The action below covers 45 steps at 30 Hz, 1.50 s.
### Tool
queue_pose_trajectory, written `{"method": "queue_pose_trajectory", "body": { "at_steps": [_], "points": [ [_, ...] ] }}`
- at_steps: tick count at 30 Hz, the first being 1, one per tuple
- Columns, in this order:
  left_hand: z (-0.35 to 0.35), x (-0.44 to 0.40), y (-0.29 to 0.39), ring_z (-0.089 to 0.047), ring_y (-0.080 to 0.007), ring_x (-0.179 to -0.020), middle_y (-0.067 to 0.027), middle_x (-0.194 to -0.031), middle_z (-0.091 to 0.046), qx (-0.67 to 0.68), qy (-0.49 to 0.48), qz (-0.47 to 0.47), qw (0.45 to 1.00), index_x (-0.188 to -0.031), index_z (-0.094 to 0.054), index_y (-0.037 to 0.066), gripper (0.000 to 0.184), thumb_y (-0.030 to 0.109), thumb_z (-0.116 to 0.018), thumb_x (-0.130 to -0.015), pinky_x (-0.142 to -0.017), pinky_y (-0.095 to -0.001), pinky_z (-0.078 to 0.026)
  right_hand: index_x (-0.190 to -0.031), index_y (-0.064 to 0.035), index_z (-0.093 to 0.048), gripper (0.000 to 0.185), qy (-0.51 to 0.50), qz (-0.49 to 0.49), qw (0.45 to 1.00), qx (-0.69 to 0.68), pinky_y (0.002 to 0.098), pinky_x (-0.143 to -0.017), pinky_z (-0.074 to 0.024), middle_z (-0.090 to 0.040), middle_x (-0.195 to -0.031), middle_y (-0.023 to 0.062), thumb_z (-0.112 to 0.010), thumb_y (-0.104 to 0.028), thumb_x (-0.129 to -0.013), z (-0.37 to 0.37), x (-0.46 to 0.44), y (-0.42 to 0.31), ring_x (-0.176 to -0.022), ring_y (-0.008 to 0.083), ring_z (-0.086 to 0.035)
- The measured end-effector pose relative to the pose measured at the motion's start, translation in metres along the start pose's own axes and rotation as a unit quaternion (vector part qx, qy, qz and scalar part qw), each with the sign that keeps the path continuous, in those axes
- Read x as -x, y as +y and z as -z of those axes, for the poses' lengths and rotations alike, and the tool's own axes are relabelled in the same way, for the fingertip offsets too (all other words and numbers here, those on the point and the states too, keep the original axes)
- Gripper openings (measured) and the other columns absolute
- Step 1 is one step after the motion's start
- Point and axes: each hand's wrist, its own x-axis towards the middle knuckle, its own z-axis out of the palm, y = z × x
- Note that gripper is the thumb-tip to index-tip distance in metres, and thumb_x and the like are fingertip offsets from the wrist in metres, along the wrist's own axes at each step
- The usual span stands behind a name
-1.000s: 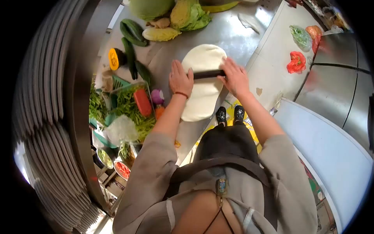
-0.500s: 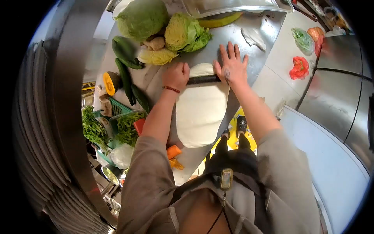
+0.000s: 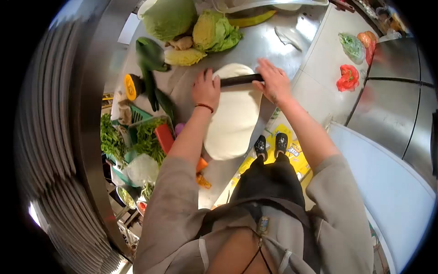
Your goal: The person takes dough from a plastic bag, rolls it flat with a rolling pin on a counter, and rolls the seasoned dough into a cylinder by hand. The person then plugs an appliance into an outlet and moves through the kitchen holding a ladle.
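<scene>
A long sheet of pale dough (image 3: 232, 123) lies on the metal worktop, with a dark rolling pin (image 3: 240, 80) across its far part. My left hand (image 3: 206, 90) is closed over the pin's left end, a beaded bracelet at the wrist. At the other end, my right hand (image 3: 275, 83) holds the pin, its thumb below and its fingers over the top, slightly blurred. The pin slants a little, right end farther away. Beyond it, a smooth rounded edge of dough shows. Both pin ends are hidden by my hands.
Beyond the dough sit a cabbage (image 3: 169, 19), a leafy lettuce-like head (image 3: 214, 32) and a long yellow-green vegetable (image 3: 253, 19). Cucumbers (image 3: 150, 86), a cut pumpkin (image 3: 131, 87) and greens (image 3: 150, 139) lie leftward. A crumpled white cloth-like piece (image 3: 287, 37) is at the upper right.
My right hand's fingers, spread flat before, are now closer together over the pin. The pin has gone from nearly level to slanted. The whole view has shifted slightly.
</scene>
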Motion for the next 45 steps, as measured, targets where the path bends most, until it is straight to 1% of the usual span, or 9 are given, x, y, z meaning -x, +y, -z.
{"method": "queue_pose_trajectory", "body": {
  "at_steps": [12,21,25,30,33,35,39,40,45],
  "points": [
    [-0.011,-0.111,-0.002,-0.058,-0.0340,-0.095,-0.0167,-0.103,-0.062,0.002,-0.066,-0.049,0.997,-0.096,-0.063,0.006,0.028,0.027,-0.046,-0.089,-0.081,-0.0464,-0.047,-0.148,-0.0238,-0.025,0.059,-0.062,-0.117,0.982,0.135,0.0570,-0.112,-0.0131,-0.016,-0.156,0.0092,-0.037,-0.043,-0.093,0.005,-0.124,0.017,-0.144,0.0286,-0.012],
    [-0.020,-0.159,-0.010,-0.061,-0.0319,-0.063,-0.0155,-0.070,-0.064,-0.052,-0.119,-0.025,0.991,-0.074,-0.065,0.007,0.034,0.033,-0.046,-0.086,-0.058,-0.0441,-0.050,-0.109,-0.0078,-0.060,0.030,0.140,-0.023,0.988,0.057,0.0465,-0.092,-0.0423,-0.054,-0.112,0.0197,-0.055,-0.024,-0.084,-0.014,-0.190,0.041,-0.111,0.0330,-0.050],
    [-0.024,-0.147,-0.010,-0.061,-0.0311,-0.063,-0.0140,-0.072,-0.065,-0.038,-0.025,-0.049,0.998,-0.077,-0.066,0.007,0.035,0.032,-0.044,-0.088,-0.057,-0.0430,-0.050,-0.091,-0.0022,-0.063,0.035,0.068,-0.011,0.998,-0.003,0.0428,-0.079,-0.0495,-0.060,-0.097,0.0158,-0.055,-0.036,-0.088,-0.002,-0.178,0.030,-0.095,0.0325,-0.057],
    [-0.006,-0.088,0.003,-0.044,-0.0340,-0.118,-0.0143,-0.128,-0.049,-0.024,-0.052,-0.023,0.998,-0.125,-0.050,0.010,0.041,0.037,-0.041,-0.095,-0.097,-0.0461,-0.037,-0.109,-0.0029,-0.056,0.046,0.158,0.159,0.972,0.068,0.0429,-0.089,-0.0420,-0.057,-0.111,0.0084,-0.061,-0.041,-0.083,-0.001,-0.074,0.033,-0.103,0.0268,-0.055],
    [-0.017,-0.072,-0.013,-0.045,-0.0331,-0.120,-0.0143,-0.130,-0.050,0.049,0.035,-0.041,0.997,-0.128,-0.050,0.012,0.041,0.034,-0.042,-0.094,-0.098,-0.0448,-0.038,-0.110,-0.0033,-0.054,0.045,-0.133,0.097,0.984,0.065,0.0370,-0.083,-0.0427,-0.057,-0.115,0.0080,-0.062,-0.038,-0.082,0.039,-0.051,0.022,-0.104,0.0264,-0.054],
    [-0.012,-0.046,-0.009,-0.044,-0.0321,-0.122,-0.0139,-0.132,-0.049,0.119,0.032,-0.091,0.988,-0.130,-0.050,0.014,0.041,0.032,-0.043,-0.093,-0.099,-0.0440,-0.037,-0.108,-0.0044,-0.055,0.042,0.059,0.158,0.980,0.103,0.0349,-0.079,-0.0423,-0.058,-0.111,0.0070,-0.067,-0.032,-0.079,0.027,-0.006,0.012,-0.099,0.0255,-0.055],
    [-0.006,-0.030,0.043,-0.044,-0.0302,-0.123,-0.0124,-0.134,-0.048,0.013,0.025,-0.190,0.981,-0.128,-0.053,0.017,0.040,0.029,-0.047,-0.090,-0.100,-0.0439,-0.036,-0.128,-0.0034,-0.048,0.057,0.107,-0.110,0.986,0.061,0.0472,-0.102,-0.0324,-0.046,-0.135,0.0122,-0.064,-0.035,-0.082,-0.001,0.049,0.002,-0.122,0.0296,-0.042],
    [-0.010,-0.043,0.047,-0.047,-0.0290,-0.117,-0.0109,-0.127,-0.052,-0.008,0.042,-0.188,0.981,-0.126,-0.055,0.017,0.039,0.028,-0.049,-0.089,-0.095,-0.0442,-0.040,-0.138,-0.0060,-0.040,0.066,0.087,-0.105,0.987,0.087,0.0566,-0.109,-0.0196,-0.034,-0.146,0.0126,-0.059,-0.041,-0.085,-0.006,0.047,0.005,-0.135,0.0322,-0.028],
    [-0.022,-0.101,0.045,-0.055,-0.0287,-0.096,-0.0092,-0.105,-0.057,0.002,0.052,-0.239,0.970,-0.111,-0.061,0.015,0.028,0.027,-0.054,-0.087,-0.075,-0.0424,-0.049,-0.144,-0.0106,-0.033,0.063,0.074,-0.170,0.977,0.109,0.0584,-0.111,-0.0135,-0.025,-0.151,0.0132,-0.043,-0.046,-0.093,-0.003,-0.024,0.029,-0.142,0.0294,-0.016]
  ]
}}
